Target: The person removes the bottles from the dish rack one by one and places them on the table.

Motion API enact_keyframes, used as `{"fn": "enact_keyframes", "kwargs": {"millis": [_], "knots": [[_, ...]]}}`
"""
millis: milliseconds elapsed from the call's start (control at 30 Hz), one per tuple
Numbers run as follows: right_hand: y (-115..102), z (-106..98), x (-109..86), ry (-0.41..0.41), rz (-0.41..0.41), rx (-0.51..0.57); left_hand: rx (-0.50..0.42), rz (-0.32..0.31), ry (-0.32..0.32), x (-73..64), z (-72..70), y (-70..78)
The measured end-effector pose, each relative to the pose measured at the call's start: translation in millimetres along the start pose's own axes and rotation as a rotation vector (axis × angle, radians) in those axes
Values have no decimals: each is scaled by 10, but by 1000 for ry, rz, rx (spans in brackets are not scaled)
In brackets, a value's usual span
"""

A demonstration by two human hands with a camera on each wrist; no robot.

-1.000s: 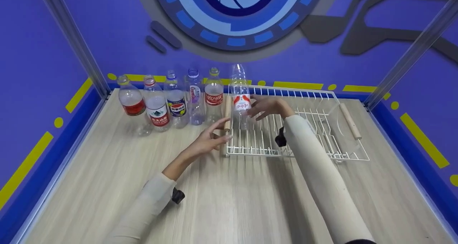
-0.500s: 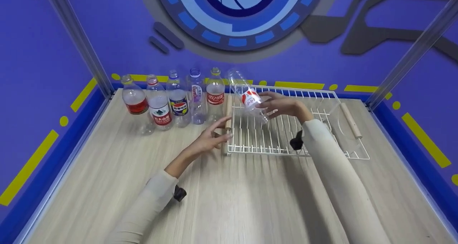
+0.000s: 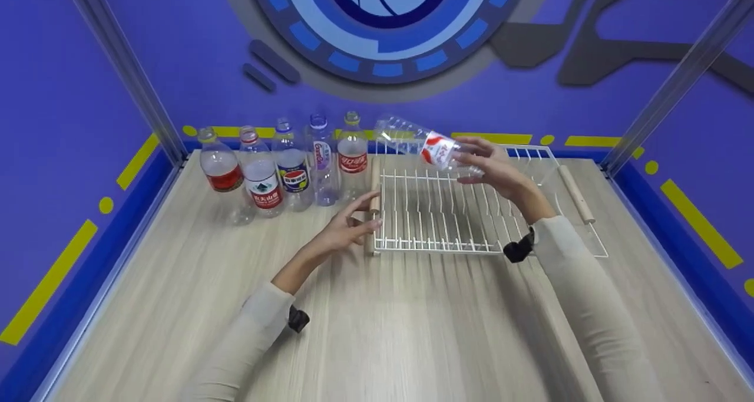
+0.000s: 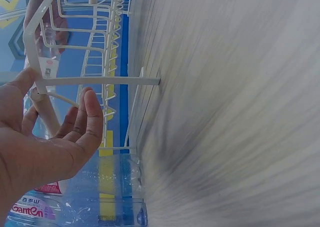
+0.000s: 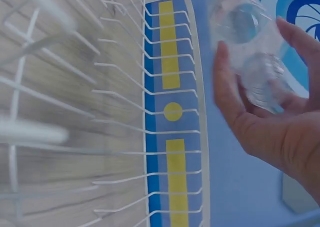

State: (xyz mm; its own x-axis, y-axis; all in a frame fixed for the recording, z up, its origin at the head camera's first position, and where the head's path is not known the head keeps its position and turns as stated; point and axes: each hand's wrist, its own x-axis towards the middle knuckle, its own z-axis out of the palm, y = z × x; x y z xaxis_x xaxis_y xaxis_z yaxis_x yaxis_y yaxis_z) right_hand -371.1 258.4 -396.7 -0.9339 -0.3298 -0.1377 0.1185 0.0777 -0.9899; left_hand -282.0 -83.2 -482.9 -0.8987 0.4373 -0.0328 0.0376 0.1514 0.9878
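My right hand [image 3: 498, 169] grips the lower part of a clear plastic bottle [image 3: 439, 148] with a red and white label. Tilted nearly sideways, the bottle hangs above the white wire dish rack [image 3: 436, 250], its neck end to the left. The right wrist view shows fingers and thumb round the bottle [image 5: 242, 27] near its base. At the rack's left end, my left hand [image 3: 341, 228] holds the frame beside the wooden handle [image 3: 376, 184]. Thumb and index finger lie on either side there in the left wrist view, the other fingers loosely bent.
Several uncapped empty plastic bottles stand in a row left of the rack, among them a Pepsi-like bottle [image 3: 294, 178] and a red-labelled bottle [image 3: 353, 163]. A second wooden handle [image 3: 576, 194] is on the rack's right end. A blue-purple wall [image 3: 206, 48] rises behind the wooden table [image 3: 377, 331].
My right hand has lifted the bottle from its near-upright stance in the rack's left part, tipping it sideways and moving right. My left hand has stayed at the rack's end.
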Motion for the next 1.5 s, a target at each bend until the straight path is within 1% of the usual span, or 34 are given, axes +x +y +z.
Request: {"fn": "enact_keyframes", "kwargs": {"millis": [100,167,300,433,567,700,900,1067,1167,1333,1433,1500], "knots": [[20,-49,-61,56,-86,116,-8,2,7,-7,-6,8],[30,-75,-120,70,-131,180,-7,5,6,-14,-6,8],[46,-112,-254,46,-191,278,1,6,4,-23,-3,8],[75,-100,-371,9,-232,313,3,5,6,-21,-7,4],[112,-73,-470,-24,-258,308,1,12,11,-15,-11,-2],[138,-71,-545,-48,-267,276,-1,31,17,-8,-12,8],[191,-80,-620,-71,-254,204,41,66,20,-12,-10,21],[219,-74,-689,-72,-226,143,60,77,21,-25,14,27],[230,-66,-720,-80,-220,115,73,79,34,-27,26,32],[252,-55,-748,-103,-222,98,78,86,59,-32,23,56],[260,-48,-769,-115,-221,89,113,101,82,-45,1,97],[256,-42,-792,-119,-220,76,147,124,102,-66,-18,141]]}}
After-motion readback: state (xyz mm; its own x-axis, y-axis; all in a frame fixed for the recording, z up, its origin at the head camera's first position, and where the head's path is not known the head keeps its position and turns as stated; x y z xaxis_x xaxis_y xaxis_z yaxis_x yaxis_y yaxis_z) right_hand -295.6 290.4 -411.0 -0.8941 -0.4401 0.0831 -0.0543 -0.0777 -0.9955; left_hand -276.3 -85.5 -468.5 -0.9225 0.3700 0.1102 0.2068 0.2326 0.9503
